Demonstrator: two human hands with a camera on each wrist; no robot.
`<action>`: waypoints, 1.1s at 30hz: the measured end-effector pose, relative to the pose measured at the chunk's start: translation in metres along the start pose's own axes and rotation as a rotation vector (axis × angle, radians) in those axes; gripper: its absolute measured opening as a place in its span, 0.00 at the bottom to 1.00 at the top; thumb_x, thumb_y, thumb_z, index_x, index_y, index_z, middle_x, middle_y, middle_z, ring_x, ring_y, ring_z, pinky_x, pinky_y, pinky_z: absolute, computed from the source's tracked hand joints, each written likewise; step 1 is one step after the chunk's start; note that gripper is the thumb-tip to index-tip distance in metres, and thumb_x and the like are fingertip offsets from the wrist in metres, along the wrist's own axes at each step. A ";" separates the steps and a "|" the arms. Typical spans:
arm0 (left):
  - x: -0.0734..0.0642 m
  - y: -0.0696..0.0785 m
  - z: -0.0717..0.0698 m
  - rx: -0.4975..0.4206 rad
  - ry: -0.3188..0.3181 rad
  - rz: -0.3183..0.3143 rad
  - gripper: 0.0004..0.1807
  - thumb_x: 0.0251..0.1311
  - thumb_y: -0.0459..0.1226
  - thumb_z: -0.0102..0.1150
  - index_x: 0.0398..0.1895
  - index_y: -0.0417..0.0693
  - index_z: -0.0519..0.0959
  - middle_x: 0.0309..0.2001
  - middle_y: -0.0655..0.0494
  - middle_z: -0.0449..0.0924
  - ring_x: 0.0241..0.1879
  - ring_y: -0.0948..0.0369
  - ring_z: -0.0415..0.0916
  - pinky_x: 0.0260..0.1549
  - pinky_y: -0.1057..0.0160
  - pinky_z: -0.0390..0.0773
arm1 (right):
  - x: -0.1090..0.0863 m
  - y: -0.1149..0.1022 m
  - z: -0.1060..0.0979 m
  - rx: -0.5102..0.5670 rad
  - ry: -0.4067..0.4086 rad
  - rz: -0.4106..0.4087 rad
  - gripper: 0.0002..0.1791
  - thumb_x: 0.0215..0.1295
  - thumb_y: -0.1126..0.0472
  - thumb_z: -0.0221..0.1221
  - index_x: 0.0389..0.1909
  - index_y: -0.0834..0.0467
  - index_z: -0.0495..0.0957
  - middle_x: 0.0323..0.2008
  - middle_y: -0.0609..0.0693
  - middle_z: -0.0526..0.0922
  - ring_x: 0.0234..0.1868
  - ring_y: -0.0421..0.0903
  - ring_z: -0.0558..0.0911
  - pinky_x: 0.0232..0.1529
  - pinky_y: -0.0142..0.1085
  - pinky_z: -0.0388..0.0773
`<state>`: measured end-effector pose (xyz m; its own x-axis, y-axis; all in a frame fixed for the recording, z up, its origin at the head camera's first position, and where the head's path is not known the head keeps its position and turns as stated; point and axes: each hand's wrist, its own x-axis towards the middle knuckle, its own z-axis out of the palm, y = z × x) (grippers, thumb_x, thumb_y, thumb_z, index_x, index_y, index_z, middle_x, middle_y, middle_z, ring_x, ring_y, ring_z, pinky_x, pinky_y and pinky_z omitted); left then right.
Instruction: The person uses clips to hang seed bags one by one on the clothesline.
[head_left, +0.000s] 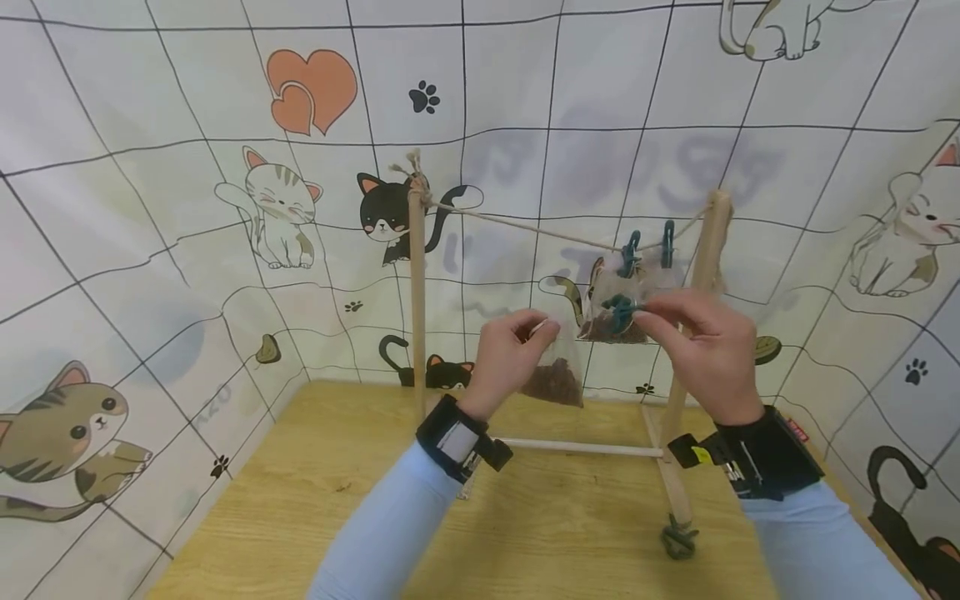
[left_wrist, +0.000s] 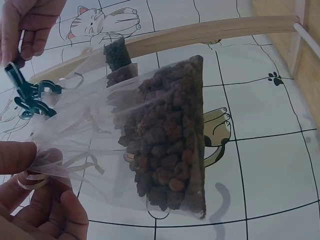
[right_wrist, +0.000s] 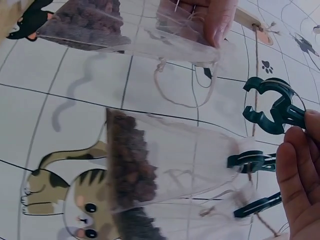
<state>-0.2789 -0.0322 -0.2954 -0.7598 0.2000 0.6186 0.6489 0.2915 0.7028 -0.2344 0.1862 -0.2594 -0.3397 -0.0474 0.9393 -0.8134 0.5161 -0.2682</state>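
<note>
On my feed the left hand (head_left: 510, 358) pinches the mesh bag (left_wrist: 162, 132) near its mouth, and the bag hangs just below those fingers. I judge it light, limp and rather slick, with loose dark lumps (left_wrist: 172, 160) weighting its bottom, so I'd take hold at the gathered top. The right hand (head_left: 708, 354) grips a green clip (right_wrist: 286, 112) just ahead of its fingertips; it looks stiff and springy, best squeezed at the handles, away from its spread prongs.
</note>
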 end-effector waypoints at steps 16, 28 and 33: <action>0.042 0.008 0.003 0.014 0.018 -0.133 0.12 0.62 0.46 0.53 0.33 0.51 0.82 0.25 0.59 0.79 0.21 0.59 0.68 0.20 0.66 0.63 | 0.067 0.004 0.008 -0.207 -0.024 -0.065 0.06 0.54 0.63 0.64 0.31 0.61 0.82 0.30 0.54 0.84 0.32 0.17 0.71 0.36 0.23 0.68; 0.074 0.018 0.003 0.020 -0.007 -0.193 0.13 0.63 0.46 0.52 0.38 0.51 0.82 0.30 0.61 0.81 0.33 0.63 0.74 0.29 0.65 0.70 | 0.100 0.002 0.018 -0.343 -0.195 0.067 0.09 0.58 0.55 0.62 0.33 0.56 0.83 0.31 0.53 0.84 0.30 0.45 0.77 0.65 0.54 0.39; 0.081 0.023 0.000 -0.015 -0.028 -0.203 0.12 0.64 0.46 0.52 0.39 0.50 0.81 0.32 0.59 0.81 0.33 0.60 0.75 0.26 0.66 0.70 | 0.103 0.002 0.022 -0.375 -0.262 0.102 0.09 0.57 0.57 0.62 0.34 0.58 0.83 0.33 0.55 0.84 0.31 0.50 0.79 0.54 0.50 0.56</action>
<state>-0.3254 -0.0095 -0.2290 -0.8756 0.1648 0.4540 0.4829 0.3149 0.8171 -0.2812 0.1635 -0.1673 -0.5561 -0.1693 0.8137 -0.5590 0.8007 -0.2155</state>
